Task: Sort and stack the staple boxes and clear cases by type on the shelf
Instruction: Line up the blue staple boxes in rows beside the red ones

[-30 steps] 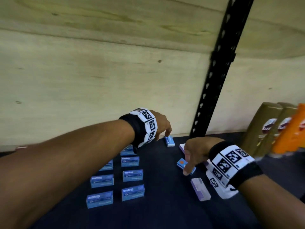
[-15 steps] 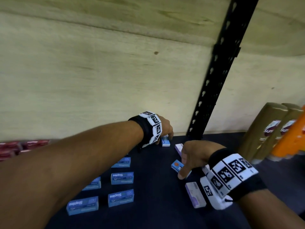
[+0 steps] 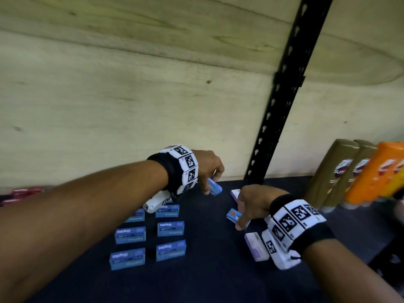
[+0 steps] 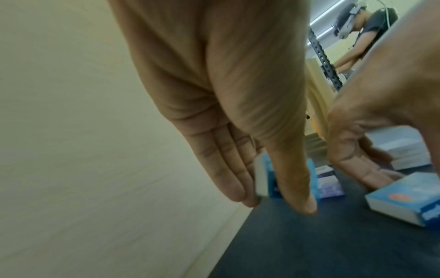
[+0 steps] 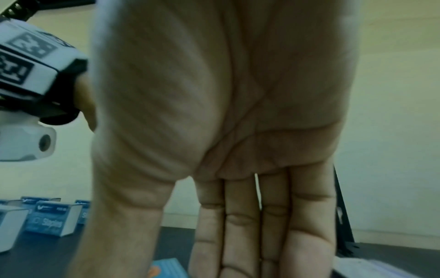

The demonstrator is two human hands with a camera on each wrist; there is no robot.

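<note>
My left hand [image 3: 211,185] pinches a small blue box [image 3: 215,189] between thumb and fingers, tilted just above the dark shelf [image 3: 207,270] near the back wall. The left wrist view shows the same box [image 4: 264,178] in that pinch. My right hand [image 3: 243,221] reaches down over a blue box with an orange dot [image 3: 231,215], thumb on one side and fingers on the other. Several blue staple boxes [image 3: 170,228] stand in two rows at the left. A lilac clear case [image 3: 255,246] lies beside my right wrist, another case [image 3: 235,193] behind my right hand.
A black perforated upright [image 3: 282,101] rises behind my right hand. Gold bottles [image 3: 332,173] and orange bottles [image 3: 376,171] stand at the right. Red boxes [image 3: 21,192] sit far left. A plywood wall closes the back. Another person [image 4: 364,33] works in the distance.
My left hand has closed on the small blue box and raised it, tilted, off the shelf. My right hand has stayed at the orange-dot box.
</note>
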